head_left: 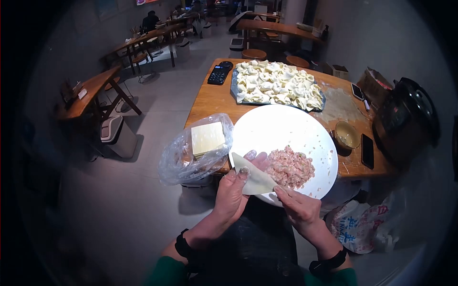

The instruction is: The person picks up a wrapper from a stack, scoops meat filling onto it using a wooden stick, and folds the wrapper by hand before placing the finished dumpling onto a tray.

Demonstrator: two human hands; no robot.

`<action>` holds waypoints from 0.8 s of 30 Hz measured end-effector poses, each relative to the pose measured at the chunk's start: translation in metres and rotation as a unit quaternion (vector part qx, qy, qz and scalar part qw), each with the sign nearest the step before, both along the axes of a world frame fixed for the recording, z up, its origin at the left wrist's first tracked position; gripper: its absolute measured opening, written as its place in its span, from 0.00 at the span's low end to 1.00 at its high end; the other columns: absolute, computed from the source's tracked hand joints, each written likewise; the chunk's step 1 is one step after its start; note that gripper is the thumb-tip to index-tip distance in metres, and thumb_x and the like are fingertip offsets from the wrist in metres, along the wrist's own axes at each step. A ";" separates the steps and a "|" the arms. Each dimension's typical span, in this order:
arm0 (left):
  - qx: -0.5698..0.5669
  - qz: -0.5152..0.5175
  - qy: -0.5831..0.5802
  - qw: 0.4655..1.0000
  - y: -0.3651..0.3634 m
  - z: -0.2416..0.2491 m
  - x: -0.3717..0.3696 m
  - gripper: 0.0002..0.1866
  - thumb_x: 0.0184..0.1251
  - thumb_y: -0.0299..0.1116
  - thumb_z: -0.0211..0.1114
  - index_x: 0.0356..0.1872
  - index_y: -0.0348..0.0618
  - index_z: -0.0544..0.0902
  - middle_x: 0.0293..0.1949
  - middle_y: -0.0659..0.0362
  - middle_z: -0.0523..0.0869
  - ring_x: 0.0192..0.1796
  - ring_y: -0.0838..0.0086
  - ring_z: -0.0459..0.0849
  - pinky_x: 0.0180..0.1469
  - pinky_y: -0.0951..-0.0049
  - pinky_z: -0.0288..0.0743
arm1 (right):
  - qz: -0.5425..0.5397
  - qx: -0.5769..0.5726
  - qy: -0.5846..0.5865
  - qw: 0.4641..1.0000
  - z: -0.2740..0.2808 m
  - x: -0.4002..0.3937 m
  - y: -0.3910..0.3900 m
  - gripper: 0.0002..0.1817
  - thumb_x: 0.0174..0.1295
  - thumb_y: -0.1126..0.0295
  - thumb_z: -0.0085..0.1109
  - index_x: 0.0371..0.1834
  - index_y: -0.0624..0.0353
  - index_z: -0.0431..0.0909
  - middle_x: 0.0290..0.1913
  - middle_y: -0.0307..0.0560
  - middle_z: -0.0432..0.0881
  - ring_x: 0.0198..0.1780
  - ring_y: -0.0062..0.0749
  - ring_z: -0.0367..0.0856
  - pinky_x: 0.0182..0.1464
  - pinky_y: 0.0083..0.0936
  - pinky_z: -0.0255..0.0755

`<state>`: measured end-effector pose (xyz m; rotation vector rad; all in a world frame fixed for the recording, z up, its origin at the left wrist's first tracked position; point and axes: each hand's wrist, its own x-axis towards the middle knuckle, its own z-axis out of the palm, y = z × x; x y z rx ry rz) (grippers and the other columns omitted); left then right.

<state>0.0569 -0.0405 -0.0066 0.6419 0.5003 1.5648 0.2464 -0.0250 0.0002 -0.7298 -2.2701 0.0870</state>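
A wonton wrapper (256,177), folded into a triangle, is held between both hands above the near edge of a large white plate (257,121). My left hand (234,188) grips its left part, thumb on top and fingers behind. With thumb and fingers pinched together, my right hand (300,205) holds the right corner. Whether filling lies inside the fold is hidden. Pink minced meat (292,167) is heaped on the plate just beyond my hands. Left of the plate, a stack of square wrappers (208,138) lies in a clear plastic bag (174,164).
Many folded wontons (276,83) fill a dark tray (234,90) at the back. A calculator-like keypad (218,74) lies left of it. At right are a small bowl (347,135), a phone (367,151) and a black cooker (405,117). A printed bag (360,226) sits below the table.
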 end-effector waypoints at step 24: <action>-0.043 0.031 0.270 0.961 0.039 -0.020 -0.015 0.16 0.70 0.29 0.53 0.54 0.30 0.74 0.43 0.49 0.84 0.43 0.72 0.84 0.47 0.75 0.77 | -0.145 -0.307 0.172 0.925 0.026 0.101 0.108 0.09 0.63 0.73 0.55 0.37 0.68 0.81 0.18 0.32 0.75 0.22 0.10 0.68 0.23 0.13 0.63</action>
